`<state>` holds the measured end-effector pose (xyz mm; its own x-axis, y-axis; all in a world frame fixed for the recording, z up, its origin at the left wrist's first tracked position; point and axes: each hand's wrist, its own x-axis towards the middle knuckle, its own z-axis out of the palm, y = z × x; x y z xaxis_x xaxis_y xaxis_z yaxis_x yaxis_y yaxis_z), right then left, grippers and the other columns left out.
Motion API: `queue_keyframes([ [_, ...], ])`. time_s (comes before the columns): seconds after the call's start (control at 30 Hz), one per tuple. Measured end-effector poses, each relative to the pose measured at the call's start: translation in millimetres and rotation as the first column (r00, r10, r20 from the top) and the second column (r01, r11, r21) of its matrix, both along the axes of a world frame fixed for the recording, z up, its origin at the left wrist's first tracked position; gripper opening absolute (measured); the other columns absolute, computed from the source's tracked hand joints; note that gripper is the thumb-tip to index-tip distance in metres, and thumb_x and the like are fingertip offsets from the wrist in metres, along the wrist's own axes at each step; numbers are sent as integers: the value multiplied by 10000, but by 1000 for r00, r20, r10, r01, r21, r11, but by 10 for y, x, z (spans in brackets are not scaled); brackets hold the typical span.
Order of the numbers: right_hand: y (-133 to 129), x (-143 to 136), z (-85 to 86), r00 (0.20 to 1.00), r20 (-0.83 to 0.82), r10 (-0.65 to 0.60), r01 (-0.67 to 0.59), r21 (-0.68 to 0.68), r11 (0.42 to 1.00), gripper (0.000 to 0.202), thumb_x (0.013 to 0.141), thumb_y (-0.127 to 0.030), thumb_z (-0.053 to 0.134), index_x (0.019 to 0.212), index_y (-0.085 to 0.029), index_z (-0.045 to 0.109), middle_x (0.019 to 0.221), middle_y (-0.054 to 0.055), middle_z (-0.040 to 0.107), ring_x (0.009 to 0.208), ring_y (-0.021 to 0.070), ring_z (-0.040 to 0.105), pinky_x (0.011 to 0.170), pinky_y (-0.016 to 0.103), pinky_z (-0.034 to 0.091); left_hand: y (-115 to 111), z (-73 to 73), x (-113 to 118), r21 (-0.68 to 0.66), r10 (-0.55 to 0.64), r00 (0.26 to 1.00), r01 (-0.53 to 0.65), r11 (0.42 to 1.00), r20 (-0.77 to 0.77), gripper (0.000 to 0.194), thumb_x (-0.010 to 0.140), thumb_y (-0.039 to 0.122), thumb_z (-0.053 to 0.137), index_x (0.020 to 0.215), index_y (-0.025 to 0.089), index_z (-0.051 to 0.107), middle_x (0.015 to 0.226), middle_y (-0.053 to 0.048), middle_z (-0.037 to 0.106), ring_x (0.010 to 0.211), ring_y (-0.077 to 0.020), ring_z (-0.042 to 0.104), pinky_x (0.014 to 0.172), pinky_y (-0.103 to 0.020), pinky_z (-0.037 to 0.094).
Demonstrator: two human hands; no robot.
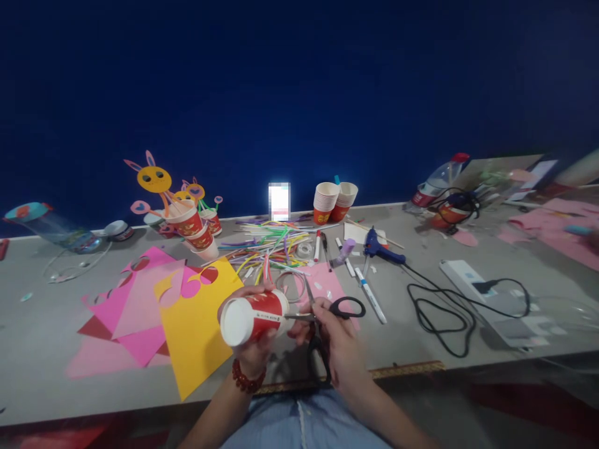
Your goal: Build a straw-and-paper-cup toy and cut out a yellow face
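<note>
My left hand (256, 357) is wrapped round a red and white paper cup (267, 310), which lies tilted on its side with its white base toward me on the left. A beaded bracelet circles that wrist. In my right hand (340, 340) is a pair of black-handled scissors (352, 299), gripped near the pivot with the blades spread. One blade points left and reaches the cup's rim end; whether it is inside the cup I cannot tell. Just beyond my hands, a pink paper sheet (333, 288) and a coil of clear tape or wire (290, 287) lie on the table.
Yellow paper (199, 337) and pink sheets (140, 312) spread to the left. Decorated cups (187, 224) stand behind them. Pipe cleaners (266, 243) pile up mid-table. Stacked cups (326, 202), a blue glue gun (381, 246), its cord, a marker (372, 296) and a power strip (482, 299) are rightward.
</note>
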<state>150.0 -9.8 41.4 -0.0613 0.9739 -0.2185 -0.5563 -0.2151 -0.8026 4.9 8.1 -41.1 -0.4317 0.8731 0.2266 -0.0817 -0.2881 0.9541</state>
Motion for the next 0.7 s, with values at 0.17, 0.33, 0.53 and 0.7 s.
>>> queue_keyframes([
  [0.17,-72,49,-42,982,185,-37,-6,224,974,227,960,-404,573,887,-201,643,728,22,732,649,178,703,613,269,540,48,198,1,51,41,998,-44,998,46,492,668,398,802,1090,211,631,981,-58,706,918,-251,686,868,-398,573],
  [0.33,-97,149,-57,921,381,-75,-81,378,922,235,1023,-338,484,951,-205,663,806,24,736,696,157,701,685,260,541,37,292,-21,-157,39,996,-25,987,83,500,650,410,812,1044,163,627,955,-79,717,828,-231,689,815,-371,560],
  [0.53,-124,209,-52,847,513,-143,-141,475,869,230,1040,-286,449,1031,-234,674,870,24,733,724,144,697,685,240,544,-18,366,-4,-236,48,999,-41,971,26,449,643,419,807,971,176,619,909,-61,717,798,-229,684,791,-356,549],
  [0.7,-90,233,20,801,568,-186,-195,542,817,247,1040,-244,430,1011,-237,676,831,13,709,722,138,689,685,235,536,-39,349,-20,-226,-1,1000,4,974,16,454,671,383,812,1017,178,602,926,-51,704,869,-236,685,820,-345,540],
])
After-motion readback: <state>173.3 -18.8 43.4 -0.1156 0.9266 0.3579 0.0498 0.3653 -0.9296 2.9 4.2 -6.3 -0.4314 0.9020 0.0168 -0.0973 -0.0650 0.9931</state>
